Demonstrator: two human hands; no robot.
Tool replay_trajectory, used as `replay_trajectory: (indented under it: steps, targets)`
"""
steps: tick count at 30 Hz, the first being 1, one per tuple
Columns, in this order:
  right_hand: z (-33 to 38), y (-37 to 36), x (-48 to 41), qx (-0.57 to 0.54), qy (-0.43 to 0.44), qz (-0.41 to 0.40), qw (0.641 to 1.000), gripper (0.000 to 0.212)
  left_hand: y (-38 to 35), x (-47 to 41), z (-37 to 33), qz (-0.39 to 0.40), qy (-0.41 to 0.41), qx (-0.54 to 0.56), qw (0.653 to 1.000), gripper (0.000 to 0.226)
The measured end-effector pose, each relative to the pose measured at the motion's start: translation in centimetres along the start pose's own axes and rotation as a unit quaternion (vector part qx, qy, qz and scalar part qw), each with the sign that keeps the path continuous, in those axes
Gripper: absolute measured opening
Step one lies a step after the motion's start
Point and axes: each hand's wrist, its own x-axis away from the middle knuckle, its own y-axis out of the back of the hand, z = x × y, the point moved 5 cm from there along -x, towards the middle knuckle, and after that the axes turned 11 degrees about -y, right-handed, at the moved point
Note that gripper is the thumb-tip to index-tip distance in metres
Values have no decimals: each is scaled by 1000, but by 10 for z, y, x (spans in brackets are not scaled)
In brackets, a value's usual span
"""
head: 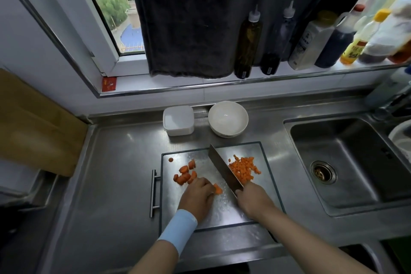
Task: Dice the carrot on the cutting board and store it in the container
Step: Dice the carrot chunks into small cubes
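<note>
A steel cutting board point(224, 213) lies on the counter. On its left part sit several thick carrot slices point(185, 174); on its right part is a heap of diced carrot point(242, 169). My left hand point(198, 196) holds a carrot piece point(217, 189) down on the board with curled fingers. My right hand point(254, 199) grips the handle of a cleaver point(223, 168), whose blade slants between the slices and the dice. A white lidded container point(178, 120) stands behind the board.
A white bowl point(228, 118) stands beside the container. The sink point(347, 162) is on the right. Several bottles point(248, 42) line the windowsill. A wooden board point(33, 131) leans at the left. A handle bar point(153, 193) runs along the cutting board's left edge.
</note>
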Motion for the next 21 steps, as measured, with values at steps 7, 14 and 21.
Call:
replay_trajectory:
  steps: [7,14,21]
  targets:
    - [0,-4,26,29,46,-36,998,19,-14,-5,-5,-24,47,15,998,22]
    - [-2,-11,35,78,40,-45,995,17,-14,-9,-5,-18,39,-2,999,16]
    - [-1,-13,38,96,25,-38,994,20,-11,-12,-9,-23,19,-19,999,12]
